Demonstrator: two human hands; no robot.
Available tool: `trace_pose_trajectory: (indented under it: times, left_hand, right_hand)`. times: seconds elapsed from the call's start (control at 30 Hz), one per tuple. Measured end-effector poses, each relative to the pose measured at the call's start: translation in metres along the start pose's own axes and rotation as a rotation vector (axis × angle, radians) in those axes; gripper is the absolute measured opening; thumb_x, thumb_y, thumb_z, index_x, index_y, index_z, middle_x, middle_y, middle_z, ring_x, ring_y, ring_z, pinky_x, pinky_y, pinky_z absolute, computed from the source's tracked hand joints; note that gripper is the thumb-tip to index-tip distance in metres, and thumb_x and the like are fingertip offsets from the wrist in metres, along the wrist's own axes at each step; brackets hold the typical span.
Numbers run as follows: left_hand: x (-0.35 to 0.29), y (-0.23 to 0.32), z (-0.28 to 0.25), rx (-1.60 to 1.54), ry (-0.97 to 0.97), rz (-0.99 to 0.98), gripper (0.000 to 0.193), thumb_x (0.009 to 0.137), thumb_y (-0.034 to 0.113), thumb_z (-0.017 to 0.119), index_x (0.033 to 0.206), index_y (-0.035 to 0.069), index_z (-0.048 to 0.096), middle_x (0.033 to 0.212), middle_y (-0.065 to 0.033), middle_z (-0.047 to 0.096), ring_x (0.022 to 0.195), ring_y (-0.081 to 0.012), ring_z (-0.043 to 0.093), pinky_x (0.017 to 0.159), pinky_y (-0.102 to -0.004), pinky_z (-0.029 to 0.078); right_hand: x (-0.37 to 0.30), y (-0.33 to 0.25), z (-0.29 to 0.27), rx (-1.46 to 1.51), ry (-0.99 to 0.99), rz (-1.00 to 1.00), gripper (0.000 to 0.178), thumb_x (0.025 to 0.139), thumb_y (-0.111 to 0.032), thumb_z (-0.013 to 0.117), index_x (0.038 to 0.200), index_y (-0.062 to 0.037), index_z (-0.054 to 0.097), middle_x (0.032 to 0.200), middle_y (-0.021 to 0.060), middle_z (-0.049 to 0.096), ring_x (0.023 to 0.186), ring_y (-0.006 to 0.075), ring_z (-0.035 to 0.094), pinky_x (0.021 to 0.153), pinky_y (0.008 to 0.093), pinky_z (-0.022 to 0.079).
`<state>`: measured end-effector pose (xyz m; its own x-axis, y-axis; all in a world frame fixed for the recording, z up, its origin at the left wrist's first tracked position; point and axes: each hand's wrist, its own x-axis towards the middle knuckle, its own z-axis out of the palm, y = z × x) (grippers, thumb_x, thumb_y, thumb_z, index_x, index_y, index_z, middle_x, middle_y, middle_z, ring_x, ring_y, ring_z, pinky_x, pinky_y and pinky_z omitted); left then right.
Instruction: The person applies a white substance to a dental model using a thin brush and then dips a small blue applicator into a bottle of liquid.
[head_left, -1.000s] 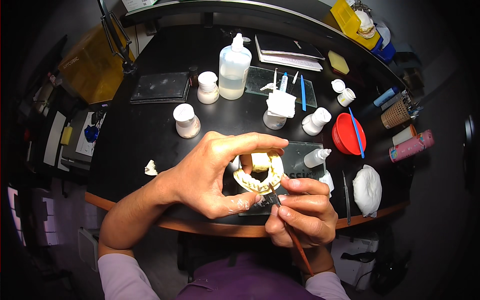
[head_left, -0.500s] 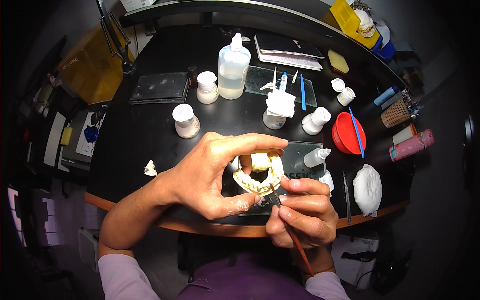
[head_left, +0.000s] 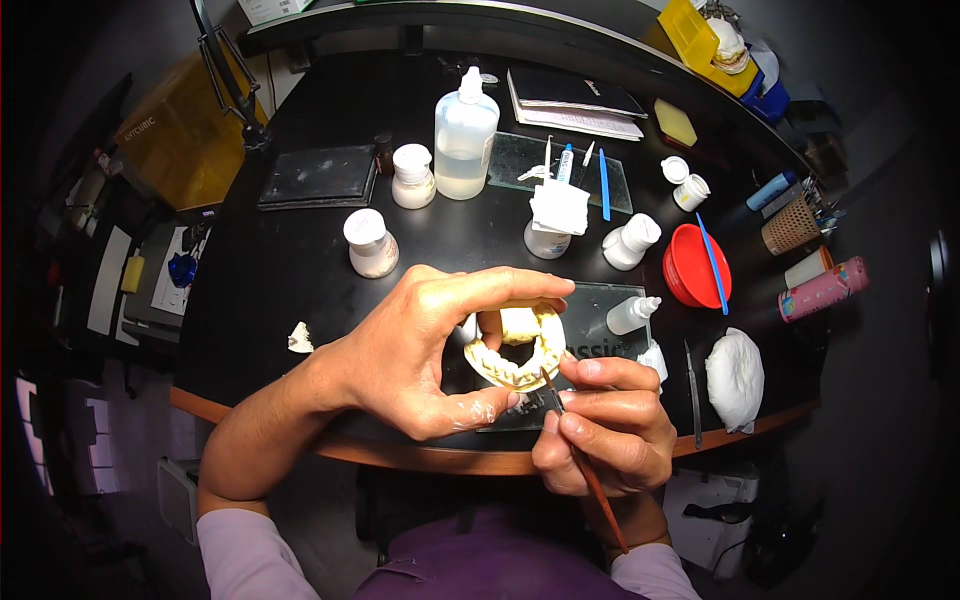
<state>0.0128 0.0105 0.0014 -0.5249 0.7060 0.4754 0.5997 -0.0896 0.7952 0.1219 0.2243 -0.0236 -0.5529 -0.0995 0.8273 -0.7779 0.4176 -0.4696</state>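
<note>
A cream-coloured dental cast (head_left: 515, 372), shaped like an arch with a row of teeth, is held above the desk by my left hand (head_left: 425, 350). Thumb and fingers of that hand curve round its rim, and white smears mark the thumb. My right hand (head_left: 615, 425) pinches a thin brush (head_left: 594, 485) with a reddish-brown handle. The brush's fine tip touches or nearly touches the teeth at the cast's near right side. Beneath the cast lies a dark glass slab (head_left: 590, 300), partly covered by my hands.
Beyond my hands stand a large clear bottle (head_left: 466, 150) and white-capped jars (head_left: 370, 245). To the right are a small dropper bottle (head_left: 632, 315), a red bowl (head_left: 690, 270), a metal spatula (head_left: 693, 395) and a white cloth wad (head_left: 735, 380). A cream fragment (head_left: 300, 338) lies left.
Hardly anything differs. The whole view has shifted very slightly; both hands keep their hold, with the brush tip at the same spot on the cast.
</note>
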Motion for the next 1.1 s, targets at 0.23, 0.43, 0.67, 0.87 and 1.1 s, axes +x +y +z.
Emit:
trace_pose_trajectory:
  times: [0.23, 0.43, 0.67, 0.87, 1.1]
  left_hand:
    - [-0.001, 0.005, 0.001, 0.121, 0.037, 0.021, 0.081, 0.064, 0.013, 0.084, 0.141, -0.006, 0.065, 0.128, -0.0208, 0.075, 0.072, -0.0155, 0.069, 0.078, -0.0299, 0.059]
    - [0.000, 0.007, -0.002, 0.173, 0.103, 0.089, 0.066, 0.061, 0.011, 0.085, 0.124, -0.004, 0.072, 0.120, -0.0216, 0.076, 0.105, -0.0319, 0.079, 0.092, -0.0365, 0.064]
    - [0.002, 0.007, 0.000, 0.184, 0.128, 0.118, 0.065, 0.060, 0.008, 0.083, 0.123, -0.003, 0.073, 0.122, -0.0224, 0.075, 0.108, -0.0334, 0.078, 0.091, -0.0365, 0.065]
    - [0.001, 0.007, 0.003, 0.166, 0.143, 0.156, 0.066, 0.062, 0.002, 0.084, 0.127, 0.001, 0.076, 0.125, -0.0195, 0.076, 0.087, -0.0142, 0.074, 0.065, -0.0244, 0.058]
    - [-0.001, 0.015, 0.004, 0.230, 0.122, 0.123, 0.062, 0.061, 0.004, 0.081, 0.123, -0.001, 0.075, 0.122, -0.0195, 0.076, 0.097, -0.0237, 0.076, 0.077, -0.0299, 0.061]
  right_hand:
    - [-0.002, -0.003, 0.000, 0.070, 0.050, 0.047, 0.033, 0.079, 0.007, 0.080, 0.106, -0.0064, 0.066, 0.098, 0.0098, 0.068, 0.107, 0.0336, 0.073, 0.092, 0.0412, 0.069]
    - [0.001, 0.001, 0.000, 0.229, 0.052, 0.130, 0.030, 0.078, 0.012, 0.072, 0.103, -0.0025, 0.062, 0.098, 0.0121, 0.064, 0.113, 0.0329, 0.069, 0.093, 0.0490, 0.070]
    - [0.001, 0.001, 0.001, 0.265, 0.071, 0.137, 0.024, 0.080, 0.009, 0.071, 0.099, -0.0022, 0.062, 0.095, 0.0118, 0.063, 0.112, 0.0337, 0.069, 0.093, 0.0493, 0.070]
    - [0.000, 0.001, 0.001, 0.269, 0.072, 0.141, 0.023, 0.079, 0.009, 0.070, 0.098, -0.0019, 0.062, 0.093, 0.0119, 0.064, 0.111, 0.0339, 0.069, 0.093, 0.0493, 0.070]
    - [-0.002, -0.001, -0.004, 0.235, 0.054, 0.133, 0.022, 0.079, 0.008, 0.071, 0.097, -0.0027, 0.062, 0.093, 0.0123, 0.064, 0.111, 0.0343, 0.069, 0.092, 0.0497, 0.070]
